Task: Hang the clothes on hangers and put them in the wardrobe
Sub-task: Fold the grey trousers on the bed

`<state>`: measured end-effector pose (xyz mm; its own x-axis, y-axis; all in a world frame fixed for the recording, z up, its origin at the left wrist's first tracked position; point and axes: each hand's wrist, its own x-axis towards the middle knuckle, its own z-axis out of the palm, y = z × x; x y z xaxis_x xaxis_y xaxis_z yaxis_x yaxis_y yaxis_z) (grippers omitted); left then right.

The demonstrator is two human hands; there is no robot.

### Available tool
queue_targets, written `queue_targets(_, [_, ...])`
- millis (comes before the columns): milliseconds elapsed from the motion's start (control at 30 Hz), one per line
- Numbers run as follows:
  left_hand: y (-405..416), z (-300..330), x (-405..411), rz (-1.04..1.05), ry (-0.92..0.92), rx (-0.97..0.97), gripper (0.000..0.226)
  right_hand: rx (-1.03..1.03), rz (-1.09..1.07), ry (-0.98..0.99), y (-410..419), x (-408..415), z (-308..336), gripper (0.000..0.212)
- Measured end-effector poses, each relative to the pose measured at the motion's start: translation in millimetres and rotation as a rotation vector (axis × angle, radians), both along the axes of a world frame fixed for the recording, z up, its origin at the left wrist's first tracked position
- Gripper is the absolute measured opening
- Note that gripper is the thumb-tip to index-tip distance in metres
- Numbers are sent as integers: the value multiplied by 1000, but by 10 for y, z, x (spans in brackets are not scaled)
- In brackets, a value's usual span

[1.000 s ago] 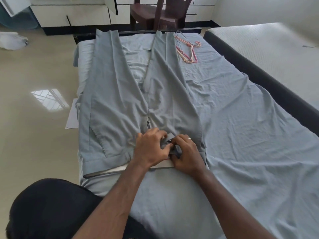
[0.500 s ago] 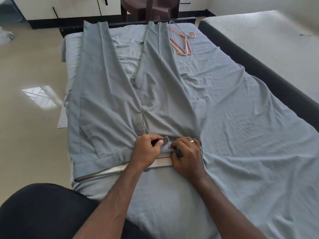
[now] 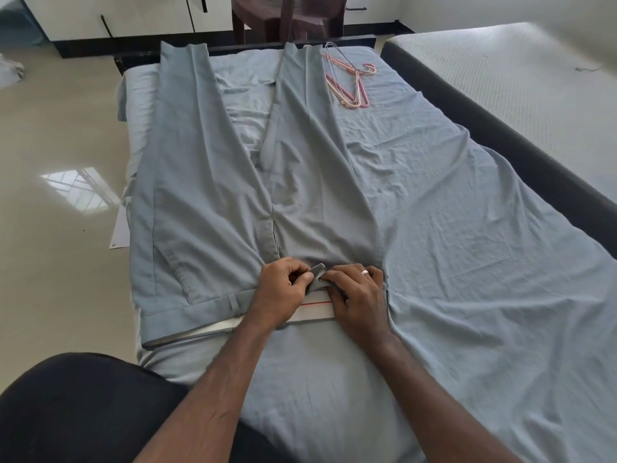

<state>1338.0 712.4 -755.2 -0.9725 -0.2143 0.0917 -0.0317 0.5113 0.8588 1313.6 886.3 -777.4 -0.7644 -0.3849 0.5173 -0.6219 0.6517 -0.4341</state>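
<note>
The grey-blue cloth trousers (image 3: 213,182), spread along the bed's (image 3: 467,228) left edge with legs running lengthwise toward its far end, are pinched at the near waistband's fastening by left hand (image 3: 282,290) and right hand (image 3: 359,294), pink wire hangers (image 3: 350,81) lying well apart near the far right corner.

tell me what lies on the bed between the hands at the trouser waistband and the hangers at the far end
In the head view, only the right leg of the grey-blue trousers and wrinkled blue bedsheet lie between both hands and the pink wire hangers.
</note>
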Motion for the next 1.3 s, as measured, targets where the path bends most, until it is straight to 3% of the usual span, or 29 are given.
queue_targets(100, [17,0,0,7,1,26,22,45,16,15,-12,-5,-10,11])
queue_targets(300, [2,-47,-5,-18,-2,64,11,85,35,35,-31,-5,-26,18])
queue_targets(567, [-26,-53,-3,-90,29,19,8,-66,-63,-56,-42,-11,-88,15])
queue_targets(733, [-38,-81,-1,-119,67,-24,8,-43,-106,-80,-50,-2,-96,16])
queue_targets(967, [-18,-105,27,-163,192,-107,14,-29,-137,-83,-49,8,-85,15])
queue_targets(1300, [22,-128,55,-205,192,-199,32,-39,-128,-71,-44,18,-76,18])
